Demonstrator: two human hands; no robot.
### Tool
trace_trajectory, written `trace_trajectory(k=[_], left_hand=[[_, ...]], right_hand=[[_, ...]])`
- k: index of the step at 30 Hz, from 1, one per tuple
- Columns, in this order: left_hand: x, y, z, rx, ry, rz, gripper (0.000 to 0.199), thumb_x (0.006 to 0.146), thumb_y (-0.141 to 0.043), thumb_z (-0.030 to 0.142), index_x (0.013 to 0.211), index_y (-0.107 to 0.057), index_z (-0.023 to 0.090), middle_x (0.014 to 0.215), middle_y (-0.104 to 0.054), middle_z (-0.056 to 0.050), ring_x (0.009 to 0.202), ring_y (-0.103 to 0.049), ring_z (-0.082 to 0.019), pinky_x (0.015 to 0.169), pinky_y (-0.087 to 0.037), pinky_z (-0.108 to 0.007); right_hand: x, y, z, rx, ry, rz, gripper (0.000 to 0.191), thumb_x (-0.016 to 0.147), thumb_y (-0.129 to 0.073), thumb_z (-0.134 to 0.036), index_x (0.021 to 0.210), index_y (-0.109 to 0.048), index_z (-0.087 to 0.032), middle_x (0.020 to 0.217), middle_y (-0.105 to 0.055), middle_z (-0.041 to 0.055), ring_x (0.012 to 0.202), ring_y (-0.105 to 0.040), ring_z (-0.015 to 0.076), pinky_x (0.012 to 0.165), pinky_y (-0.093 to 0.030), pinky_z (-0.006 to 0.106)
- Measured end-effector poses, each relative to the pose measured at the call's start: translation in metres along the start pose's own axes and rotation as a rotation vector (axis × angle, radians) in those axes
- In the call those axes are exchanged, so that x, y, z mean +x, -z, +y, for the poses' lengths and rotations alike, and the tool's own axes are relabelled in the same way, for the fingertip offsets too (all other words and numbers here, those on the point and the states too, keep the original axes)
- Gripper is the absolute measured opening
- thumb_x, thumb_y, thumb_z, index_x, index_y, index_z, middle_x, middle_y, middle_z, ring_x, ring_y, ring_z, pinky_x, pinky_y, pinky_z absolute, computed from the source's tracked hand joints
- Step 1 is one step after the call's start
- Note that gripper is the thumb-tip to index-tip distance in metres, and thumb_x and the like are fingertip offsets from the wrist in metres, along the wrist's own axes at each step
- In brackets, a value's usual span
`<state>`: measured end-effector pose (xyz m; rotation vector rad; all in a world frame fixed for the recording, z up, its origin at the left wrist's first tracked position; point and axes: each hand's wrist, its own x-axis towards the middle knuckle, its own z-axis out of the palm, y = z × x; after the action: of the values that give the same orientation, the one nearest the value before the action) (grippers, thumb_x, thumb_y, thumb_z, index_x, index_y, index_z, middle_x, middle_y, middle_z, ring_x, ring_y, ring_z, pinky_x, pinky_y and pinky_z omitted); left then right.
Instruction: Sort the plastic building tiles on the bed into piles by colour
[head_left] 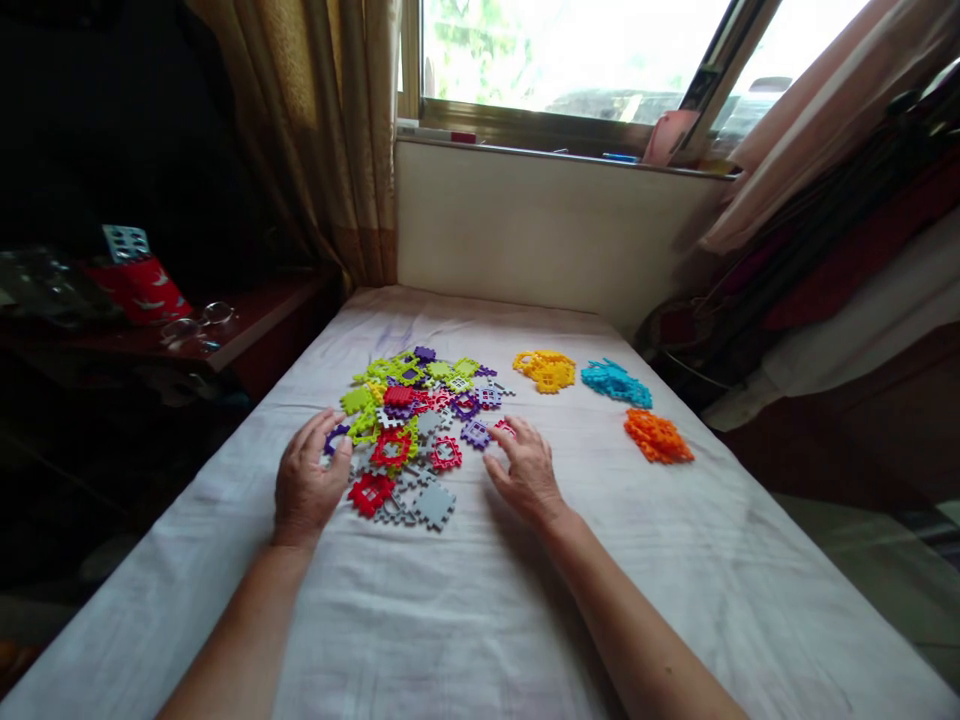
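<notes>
A mixed heap of flat plastic interlocking tiles lies on the bed, in lime green, red, purple and grey. My left hand (311,475) is at the heap's left edge, fingers curved and apart, beside a dark purple tile (337,438). On the heap's right side, my right hand (526,465) hovers or rests with spread fingers near a light purple tile (476,433). A red tile (505,428) is partly hidden behind its fingers. Nearest to me lie a grey tile (435,506) and a red tile (370,493). Neither hand visibly grips anything.
Single-colour piles stand to the right: yellow tiles (546,370), blue tiles (616,383) and orange tiles (658,436). A pale sheet (465,620) covers the bed. On the left, a dark cabinet (277,310) holds eyeglasses (199,323) and a red container (142,290). Clothes hang at the right.
</notes>
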<state>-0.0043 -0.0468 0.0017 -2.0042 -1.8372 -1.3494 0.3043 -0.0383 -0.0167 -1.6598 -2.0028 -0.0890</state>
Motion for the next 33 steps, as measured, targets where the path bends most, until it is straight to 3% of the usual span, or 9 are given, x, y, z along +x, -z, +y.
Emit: trace_trajectory(k=[5, 9, 14, 18, 20, 23, 27, 30, 33], left_hand=[[0.001, -0.002, -0.039, 0.126, 0.184, -0.024, 0.041, 0.089, -0.043, 0.047, 0.109, -0.065, 0.018, 0.121, -0.067, -0.015, 0.118, -0.061, -0.030, 0.105, -0.045, -0.048], [0.000, -0.016, -0.035, -0.069, 0.254, -0.048, 0.046, 0.087, -0.043, 0.050, 0.110, -0.064, 0.016, 0.123, -0.066, -0.016, 0.120, -0.060, -0.027, 0.106, -0.045, -0.043], [-0.005, -0.019, -0.017, -0.354, 0.354, -0.094, 0.050, 0.090, -0.043, 0.054, 0.119, -0.062, 0.017, 0.129, -0.064, -0.012, 0.123, -0.058, -0.024, 0.107, -0.045, -0.038], [0.009, -0.017, -0.028, -0.337, 0.426, -0.091, 0.047, 0.090, -0.046, 0.048, 0.122, -0.062, 0.017, 0.123, -0.068, -0.010, 0.116, -0.062, -0.023, 0.102, -0.048, -0.038], [0.027, -0.020, -0.034, -0.195, 0.360, -0.147, 0.041, 0.087, -0.051, 0.042, 0.117, -0.066, 0.019, 0.120, -0.070, -0.009, 0.112, -0.064, -0.023, 0.101, -0.049, -0.037], [0.064, -0.029, -0.033, 0.076, 0.133, -0.289, 0.032, 0.084, -0.052, 0.030, 0.107, -0.073, 0.024, 0.128, -0.066, -0.006, 0.117, -0.061, -0.023, 0.105, -0.045, -0.036], [0.105, -0.046, -0.023, 0.387, -0.129, -0.463, 0.032, 0.083, -0.051, 0.020, 0.100, -0.077, 0.029, 0.138, -0.060, -0.006, 0.131, -0.050, -0.027, 0.112, -0.034, -0.045], [0.119, -0.057, -0.022, 0.492, -0.255, -0.594, 0.030, 0.081, -0.057, 0.019, 0.100, -0.076, 0.032, 0.139, -0.059, -0.004, 0.134, -0.047, -0.028, 0.114, -0.028, -0.050], [0.123, -0.062, -0.025, 0.510, -0.341, -0.635, 0.026, 0.080, -0.058, 0.021, 0.097, -0.076, 0.030, 0.137, -0.061, -0.005, 0.133, -0.047, -0.029, 0.114, -0.028, -0.052]], right_hand=[[-0.015, -0.010, -0.042, 0.119, 0.026, -0.069, 0.040, 0.084, -0.062, -0.033, 0.123, -0.066, -0.026, 0.138, -0.056, 0.0126, 0.129, -0.046, 0.0304, 0.106, -0.037, 0.048], [-0.011, -0.017, -0.059, 0.167, 0.007, -0.038, 0.039, 0.084, -0.064, -0.034, 0.121, -0.067, -0.027, 0.137, -0.058, 0.0117, 0.128, -0.048, 0.0316, 0.105, -0.037, 0.050], [-0.006, -0.029, -0.059, 0.313, -0.014, 0.083, 0.028, 0.091, -0.055, -0.031, 0.114, -0.069, -0.026, 0.128, -0.065, 0.0087, 0.125, -0.052, 0.0265, 0.108, -0.036, 0.047], [-0.006, -0.035, -0.045, 0.506, -0.084, 0.186, 0.026, 0.093, -0.050, -0.032, 0.104, -0.072, -0.022, 0.118, -0.070, 0.0101, 0.115, -0.060, 0.0236, 0.104, -0.043, 0.043], [-0.005, -0.037, -0.040, 0.583, -0.113, 0.224, 0.026, 0.092, -0.050, -0.032, 0.100, -0.072, -0.020, 0.113, -0.072, 0.0106, 0.110, -0.063, 0.0229, 0.101, -0.045, 0.042], [-0.004, -0.039, -0.039, 0.630, -0.133, 0.249, 0.024, 0.089, -0.052, -0.030, 0.097, -0.073, -0.020, 0.110, -0.073, 0.0101, 0.108, -0.064, 0.0226, 0.099, -0.047, 0.041], [-0.005, -0.039, -0.041, 0.633, -0.138, 0.235, 0.023, 0.086, -0.055, -0.028, 0.097, -0.074, -0.022, 0.111, -0.073, 0.0089, 0.108, -0.064, 0.0221, 0.100, -0.047, 0.041], [-0.007, -0.038, -0.042, 0.623, -0.141, 0.226, 0.023, 0.086, -0.055, -0.026, 0.097, -0.074, -0.022, 0.111, -0.072, 0.0092, 0.108, -0.063, 0.0225, 0.099, -0.047, 0.041], [-0.007, -0.037, -0.042, 0.616, -0.140, 0.212, 0.023, 0.085, -0.054, -0.024, 0.097, -0.074, -0.022, 0.112, -0.072, 0.0093, 0.109, -0.063, 0.0228, 0.100, -0.046, 0.041]])
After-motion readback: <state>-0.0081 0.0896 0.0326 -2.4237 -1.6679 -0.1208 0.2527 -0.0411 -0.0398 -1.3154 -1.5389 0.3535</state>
